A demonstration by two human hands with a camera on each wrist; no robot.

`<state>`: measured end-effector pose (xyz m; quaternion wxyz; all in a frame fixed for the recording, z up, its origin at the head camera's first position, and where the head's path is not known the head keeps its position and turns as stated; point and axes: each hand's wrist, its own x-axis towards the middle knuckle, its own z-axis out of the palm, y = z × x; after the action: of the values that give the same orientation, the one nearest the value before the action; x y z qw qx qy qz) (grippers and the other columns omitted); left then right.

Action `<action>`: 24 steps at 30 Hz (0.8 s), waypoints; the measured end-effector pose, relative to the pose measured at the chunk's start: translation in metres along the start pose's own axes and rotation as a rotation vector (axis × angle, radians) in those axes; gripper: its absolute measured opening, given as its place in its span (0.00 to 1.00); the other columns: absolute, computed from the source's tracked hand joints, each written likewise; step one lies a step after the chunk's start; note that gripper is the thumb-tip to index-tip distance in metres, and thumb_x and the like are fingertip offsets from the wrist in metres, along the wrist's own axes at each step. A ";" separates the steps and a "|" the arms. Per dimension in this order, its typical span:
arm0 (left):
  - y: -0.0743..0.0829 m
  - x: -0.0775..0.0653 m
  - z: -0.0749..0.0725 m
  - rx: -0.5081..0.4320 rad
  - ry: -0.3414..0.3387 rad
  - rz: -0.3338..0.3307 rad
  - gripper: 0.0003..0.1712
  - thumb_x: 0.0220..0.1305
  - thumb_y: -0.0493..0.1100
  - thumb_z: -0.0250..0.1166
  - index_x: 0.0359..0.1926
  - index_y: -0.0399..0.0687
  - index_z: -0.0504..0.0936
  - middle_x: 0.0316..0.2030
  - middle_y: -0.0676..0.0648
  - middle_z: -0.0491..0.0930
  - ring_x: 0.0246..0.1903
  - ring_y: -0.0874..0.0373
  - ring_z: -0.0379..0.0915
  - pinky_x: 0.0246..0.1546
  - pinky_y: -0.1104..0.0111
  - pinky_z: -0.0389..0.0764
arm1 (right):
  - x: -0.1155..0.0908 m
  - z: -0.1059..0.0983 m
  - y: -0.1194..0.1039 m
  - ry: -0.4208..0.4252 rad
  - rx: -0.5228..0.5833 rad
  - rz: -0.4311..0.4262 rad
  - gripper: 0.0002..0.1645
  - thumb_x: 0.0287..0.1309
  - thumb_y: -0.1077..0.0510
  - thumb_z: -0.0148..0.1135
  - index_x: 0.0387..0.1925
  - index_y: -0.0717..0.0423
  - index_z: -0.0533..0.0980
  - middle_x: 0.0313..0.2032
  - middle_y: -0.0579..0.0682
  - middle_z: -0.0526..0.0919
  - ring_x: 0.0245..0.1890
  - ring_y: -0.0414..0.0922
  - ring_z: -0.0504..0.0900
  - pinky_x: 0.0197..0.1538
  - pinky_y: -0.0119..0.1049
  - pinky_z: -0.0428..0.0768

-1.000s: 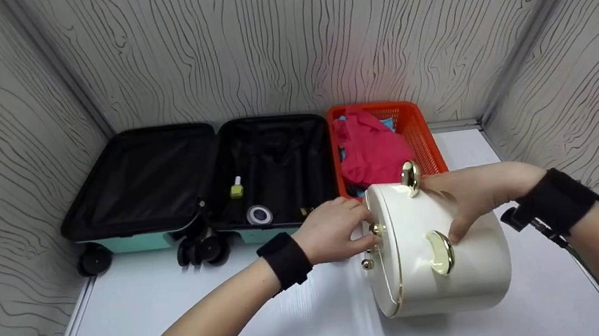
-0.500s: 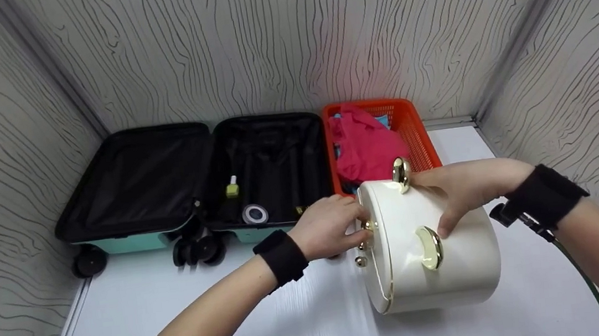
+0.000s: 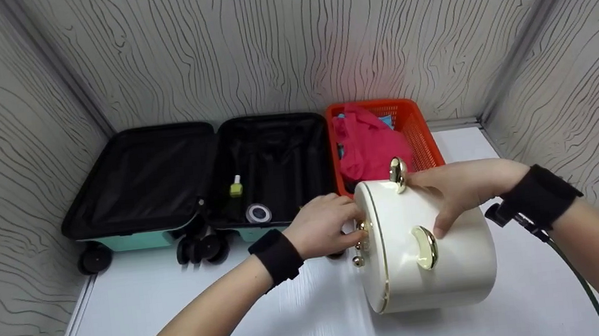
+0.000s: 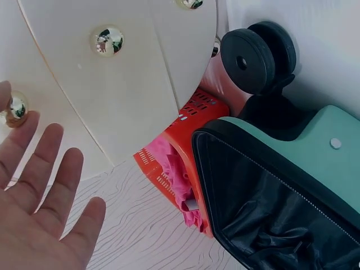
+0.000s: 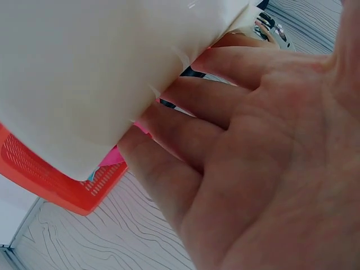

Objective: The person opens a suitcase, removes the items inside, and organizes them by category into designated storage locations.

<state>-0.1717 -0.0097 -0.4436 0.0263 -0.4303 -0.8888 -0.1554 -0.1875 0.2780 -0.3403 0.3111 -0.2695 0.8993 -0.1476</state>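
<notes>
Walls (image 3: 241, 40), pale, dark wavy grain lines. Table (image 3: 304, 323) was smooth and white. Suitcase (image 3: 134, 180) lay open at the head view's 9 o'clock: hard mint shell, creased black lining, round black wheels (image 3: 95, 259) on its 6 o'clock side. The box (image 3: 450, 274) stood on the table at 4 o'clock: glossy cream, drum-shaped, gold trim line, flat knobbed face toward 9 o'clock. Basket (image 3: 422, 144), orange perforated plastic, just past it toward 12 o'clock, with soft, crumpled pink cloth (image 3: 372, 146) inside.

The right hand (image 3: 463, 187) was spread wide on the box's curved wall at 1 o'clock, thumb by the near handle (image 3: 426, 248), a shiny gold curve. The left hand (image 3: 325, 226) came in at 10 o'clock, thumb and index finger pinching a round gold knob (image 4: 18, 107), other fingers held out loosely. In the suitcase: flat, pale ring (image 3: 258, 213) with a dark centre; small yellow-green bottle (image 3: 236, 187), white cap, at the ring's 11 o'clock.

Versus 1.0 s earlier: box sat slightly further toward 10 o'clock, both hands shifted with it; suitcase and basket unmoved.
</notes>
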 end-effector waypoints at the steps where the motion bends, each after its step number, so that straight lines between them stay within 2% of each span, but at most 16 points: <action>1: 0.000 -0.001 0.000 0.000 0.000 -0.002 0.12 0.68 0.57 0.66 0.46 0.59 0.87 0.42 0.55 0.82 0.42 0.59 0.73 0.47 0.64 0.75 | 0.000 0.000 0.000 -0.003 0.006 -0.005 0.60 0.39 0.43 0.84 0.72 0.50 0.65 0.49 0.46 0.79 0.49 0.46 0.77 0.52 0.47 0.77; 3: -0.002 -0.003 -0.001 -0.004 0.002 -0.004 0.12 0.67 0.56 0.67 0.45 0.59 0.87 0.42 0.55 0.83 0.41 0.60 0.73 0.46 0.64 0.75 | 0.001 0.000 0.000 -0.008 0.020 -0.006 0.57 0.39 0.44 0.85 0.70 0.49 0.66 0.47 0.46 0.79 0.49 0.46 0.77 0.51 0.46 0.77; 7: -0.008 -0.008 -0.002 -0.020 0.015 -0.002 0.11 0.64 0.55 0.68 0.44 0.59 0.87 0.42 0.55 0.83 0.41 0.60 0.73 0.47 0.64 0.75 | 0.001 0.000 0.000 -0.009 0.025 0.000 0.59 0.39 0.44 0.85 0.72 0.50 0.65 0.48 0.47 0.78 0.50 0.46 0.77 0.51 0.46 0.77; 14: -0.020 -0.020 -0.005 -0.045 0.046 0.030 0.08 0.61 0.53 0.69 0.37 0.56 0.85 0.35 0.56 0.78 0.36 0.60 0.70 0.39 0.67 0.72 | 0.000 0.001 0.000 0.006 -0.010 -0.002 0.63 0.39 0.42 0.84 0.74 0.54 0.63 0.53 0.47 0.78 0.53 0.47 0.76 0.55 0.49 0.76; 18: -0.027 -0.027 -0.008 -0.064 0.058 0.045 0.08 0.61 0.52 0.69 0.38 0.56 0.85 0.38 0.57 0.80 0.39 0.60 0.72 0.42 0.67 0.74 | -0.001 0.001 0.001 0.007 -0.012 -0.001 0.63 0.40 0.41 0.84 0.74 0.54 0.63 0.53 0.47 0.77 0.53 0.47 0.76 0.55 0.49 0.76; 24: -0.035 -0.039 -0.011 -0.068 0.057 0.020 0.10 0.62 0.53 0.70 0.40 0.56 0.85 0.41 0.57 0.81 0.41 0.60 0.73 0.44 0.66 0.76 | -0.001 0.001 0.000 0.008 -0.010 -0.004 0.63 0.40 0.40 0.84 0.74 0.55 0.63 0.54 0.47 0.77 0.53 0.47 0.76 0.55 0.49 0.77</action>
<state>-0.1751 -0.0626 -0.4489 0.0384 -0.4353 -0.8776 -0.1972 -0.1860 0.2789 -0.3405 0.3057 -0.2723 0.9008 -0.1449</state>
